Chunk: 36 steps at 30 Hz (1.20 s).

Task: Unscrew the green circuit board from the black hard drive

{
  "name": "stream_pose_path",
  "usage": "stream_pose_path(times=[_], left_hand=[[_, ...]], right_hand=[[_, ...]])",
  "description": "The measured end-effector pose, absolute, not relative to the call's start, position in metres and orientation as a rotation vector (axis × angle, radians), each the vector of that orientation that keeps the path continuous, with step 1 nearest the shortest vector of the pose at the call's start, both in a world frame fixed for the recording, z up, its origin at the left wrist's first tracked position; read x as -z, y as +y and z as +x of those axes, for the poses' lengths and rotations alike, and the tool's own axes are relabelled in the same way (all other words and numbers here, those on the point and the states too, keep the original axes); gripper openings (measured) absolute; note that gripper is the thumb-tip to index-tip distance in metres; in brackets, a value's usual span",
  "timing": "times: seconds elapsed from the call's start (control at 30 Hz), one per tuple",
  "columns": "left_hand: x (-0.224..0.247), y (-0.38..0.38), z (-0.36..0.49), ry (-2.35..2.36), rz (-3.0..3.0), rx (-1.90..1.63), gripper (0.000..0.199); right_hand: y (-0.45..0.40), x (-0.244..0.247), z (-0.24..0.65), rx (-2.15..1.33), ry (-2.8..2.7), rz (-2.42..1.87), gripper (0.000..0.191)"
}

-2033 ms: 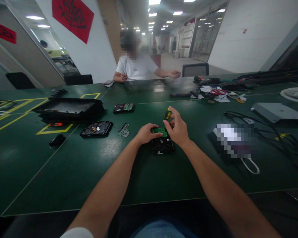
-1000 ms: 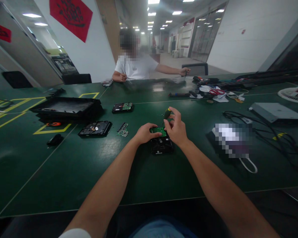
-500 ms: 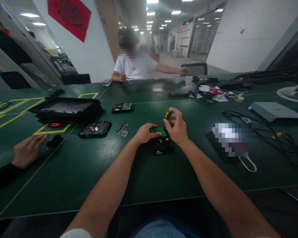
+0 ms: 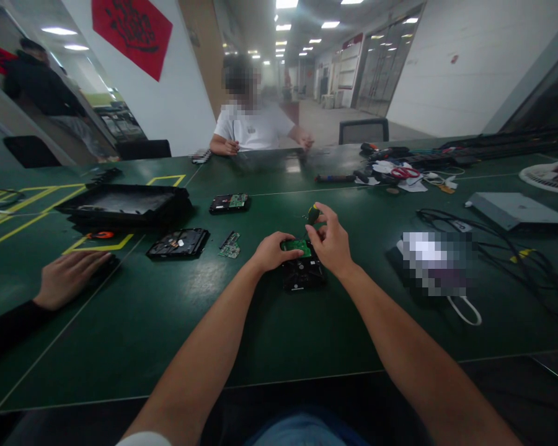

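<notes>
A black hard drive [image 4: 303, 275] with a green circuit board [image 4: 302, 248] at its far end lies on the green table [image 4: 260, 334] in front of me. My left hand [image 4: 276, 249] grips the drive's left side, its thumb on the board. My right hand [image 4: 328, 235] holds a yellow and black screwdriver [image 4: 313, 214] upright over the board's right part; the tip is too small to make out. Left of my hands lie a loose circuit board [image 4: 230, 245], an opened drive [image 4: 178, 243] and another drive with a green board [image 4: 229, 202].
Black trays [image 4: 125, 204] stand at the left, near a co-worker's hand [image 4: 69, 279] on a dark object. Another person in a white shirt [image 4: 255, 129] sits opposite. At the right are a blurred white item [image 4: 432, 260], cables, a metal box [image 4: 516, 209] and scattered tools.
The screwdriver has turned between my right fingers. The co-worker's hand at the left has moved right onto the dark object. The person opposite has drawn an outstretched arm inward.
</notes>
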<state>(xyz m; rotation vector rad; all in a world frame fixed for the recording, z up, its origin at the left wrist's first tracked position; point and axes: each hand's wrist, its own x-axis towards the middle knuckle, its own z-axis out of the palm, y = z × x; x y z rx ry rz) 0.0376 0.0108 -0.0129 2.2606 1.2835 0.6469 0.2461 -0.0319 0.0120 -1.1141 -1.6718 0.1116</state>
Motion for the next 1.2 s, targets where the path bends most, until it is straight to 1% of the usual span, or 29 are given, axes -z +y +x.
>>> stream_pose_path(times=[0.2,0.93,1.2], left_hand=[[0.0141,0.0106,0.0369,1.286,2.24,-0.659,0.06],[0.0141,0.0111,0.0369,1.296,2.261,-0.646,0.061],[0.0155,0.0106,0.0368,1.293,2.269,-0.66,0.059]], right_hand=[[-0.0331,-0.0143,0.2456,-0.047,-1.722,-1.101,0.061],[-0.0357,-0.0163,0.2447,-0.106,-1.678,-1.124,0.058],[-0.0337,-0.0154,0.2448,-0.062,-1.679,-1.127,0.06]])
